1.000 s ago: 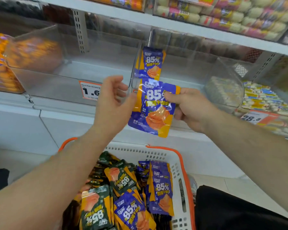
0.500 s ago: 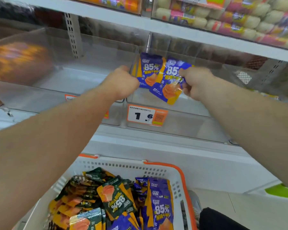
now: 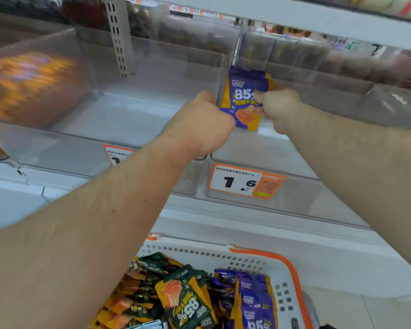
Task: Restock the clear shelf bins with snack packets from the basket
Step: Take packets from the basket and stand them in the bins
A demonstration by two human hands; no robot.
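Shop shelving fills the view, white ledges carrying clear plastic bins under a white upper shelf. Standing upright in the right-hand clear bin [image 3: 294, 186], against its left wall, is a purple-and-orange snack packet [image 3: 243, 98] printed with a large "85". The right hand [image 3: 277, 109] reaches in from four o'clock and pinches the packet's right edge between thumb and curled fingers. The left hand [image 3: 207, 122] comes from seven o'clock with its fingers curled at the packet's left edge, by the wall between the two bins; whether it grips the packet or the wall I cannot tell, since the fingertips are hidden.

At six o'clock from the packet, an orange-bordered price tag [image 3: 246, 182] reading "1.6" sits on the bin's front. A second price tag [image 3: 115, 154] at eight o'clock, on the left-hand clear bin [image 3: 133, 115], is half covered by the left forearm. Far out at nine o'clock, a blurred bin of orange packets [image 3: 31, 89].

Down at six o'clock stands the white basket [image 3: 282, 288] with orange trim, holding dark green packets [image 3: 185, 298] on the left and more purple packets [image 3: 254, 302] upright on the right.
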